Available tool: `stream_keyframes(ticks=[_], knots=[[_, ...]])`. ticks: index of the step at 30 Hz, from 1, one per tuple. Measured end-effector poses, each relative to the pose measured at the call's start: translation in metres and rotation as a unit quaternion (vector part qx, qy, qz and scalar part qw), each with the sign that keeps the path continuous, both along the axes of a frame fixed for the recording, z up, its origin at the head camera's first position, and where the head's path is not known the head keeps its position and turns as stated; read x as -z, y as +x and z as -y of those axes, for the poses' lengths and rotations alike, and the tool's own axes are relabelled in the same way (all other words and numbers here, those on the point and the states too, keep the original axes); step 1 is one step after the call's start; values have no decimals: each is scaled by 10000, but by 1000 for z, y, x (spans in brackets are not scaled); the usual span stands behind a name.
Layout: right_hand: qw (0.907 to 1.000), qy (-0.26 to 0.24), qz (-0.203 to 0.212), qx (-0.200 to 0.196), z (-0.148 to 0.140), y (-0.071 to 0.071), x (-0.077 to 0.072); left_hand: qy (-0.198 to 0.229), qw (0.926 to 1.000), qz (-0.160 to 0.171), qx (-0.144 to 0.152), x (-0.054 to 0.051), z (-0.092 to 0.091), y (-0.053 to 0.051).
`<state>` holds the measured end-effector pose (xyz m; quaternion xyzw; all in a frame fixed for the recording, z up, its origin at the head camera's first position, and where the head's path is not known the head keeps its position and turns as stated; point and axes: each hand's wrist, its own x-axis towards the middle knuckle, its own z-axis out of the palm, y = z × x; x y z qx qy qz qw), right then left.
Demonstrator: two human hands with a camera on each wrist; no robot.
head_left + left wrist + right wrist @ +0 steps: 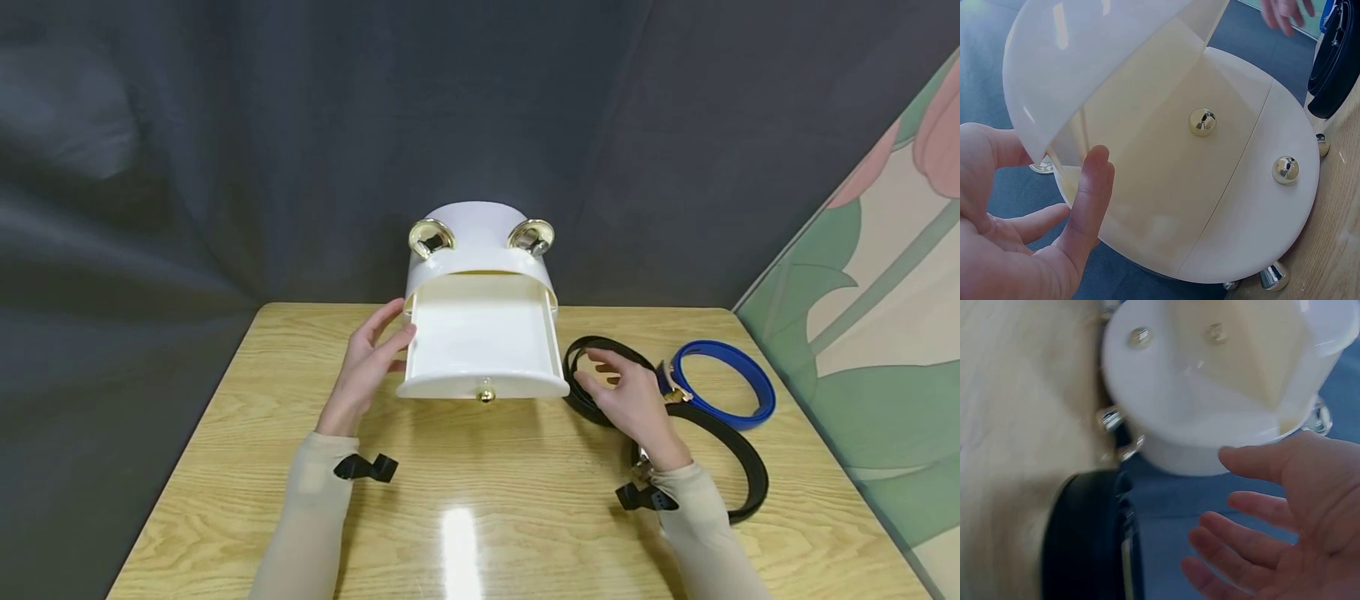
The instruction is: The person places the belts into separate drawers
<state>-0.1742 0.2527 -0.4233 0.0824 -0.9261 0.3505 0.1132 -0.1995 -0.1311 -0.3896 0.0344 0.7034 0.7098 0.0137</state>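
A white rounded cabinet [478,227] stands at the table's back edge, with two gold ring-shaped ornaments on top. Its upper drawer [483,333] is pulled out, showing a bare white bottom and a gold ball knob [486,395] on its front. My left hand [360,371] is at the drawer's left side, thumb and fingers spread, the thumb by the side wall. Firm contact is hard to judge. My right hand [630,400] hovers off the drawer's right front corner with loosely bent fingers, holding nothing. Below it lies a coiled black belt [581,404].
Right of the coil are a blue belt [757,387] with a gold buckle and a wide black belt loop [753,475]. Lower on the cabinet are more gold knobs [1285,169] and gold feet [1274,276]. A dark curtain [337,150] hangs behind the wooden table [247,417].
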Motion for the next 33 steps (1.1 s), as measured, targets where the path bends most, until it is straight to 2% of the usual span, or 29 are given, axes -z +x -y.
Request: stream_keyframes(ticks=[8,15,20,28,33], knots=[[9955,799,513,-24,-10,1,19,6,10000,-8,70,-1,-3,0],[9936,1021,481,-69,-11,-2,33,12,10000,-16,59,0,-3,0],[9917,1243,319,-82,-9,-4,36,-20,10000,-13,25,2,-2,1],[9885,1449,423,-28,-8,-4,36,27,10000,-15,8,2,-1,1],[9861,1514,678,-2,-10,-5,39,103,9999,-24,67,2,-2,1]])
